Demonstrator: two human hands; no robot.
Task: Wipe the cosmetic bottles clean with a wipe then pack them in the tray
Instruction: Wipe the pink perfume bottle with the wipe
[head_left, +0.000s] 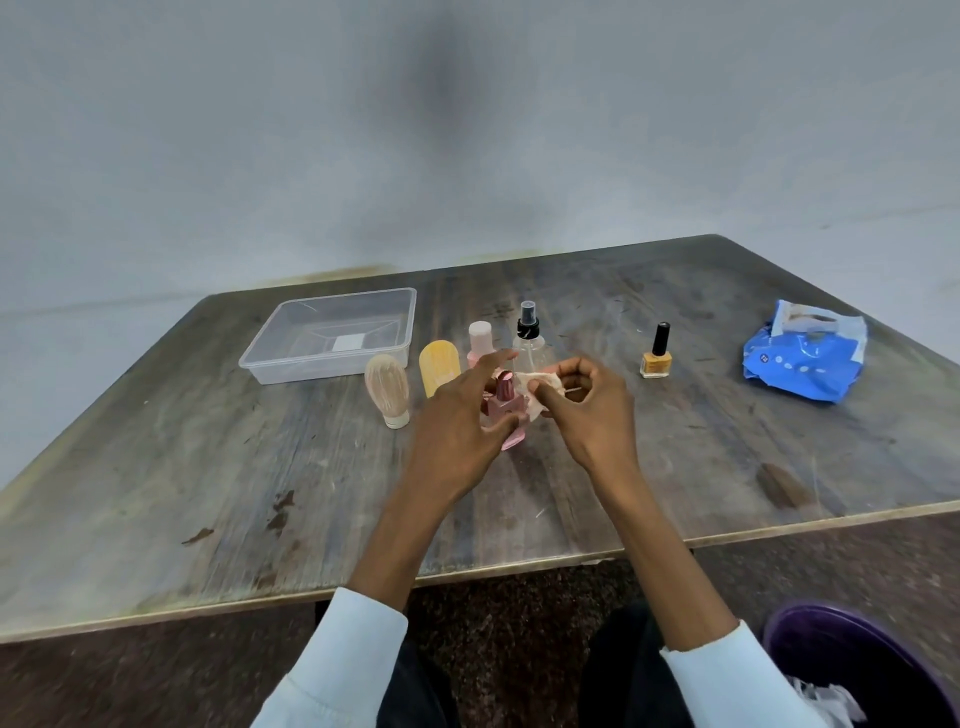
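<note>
Bare room, worn wooden table (260, 493)

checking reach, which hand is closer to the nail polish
Right. The right hand, pinching the wipe, is just left of the nail polish; the left hand, on the pink bottle, lies farther left.

Six bottles (529, 340), one tray (332, 332), one wipe (543, 387).
</note>
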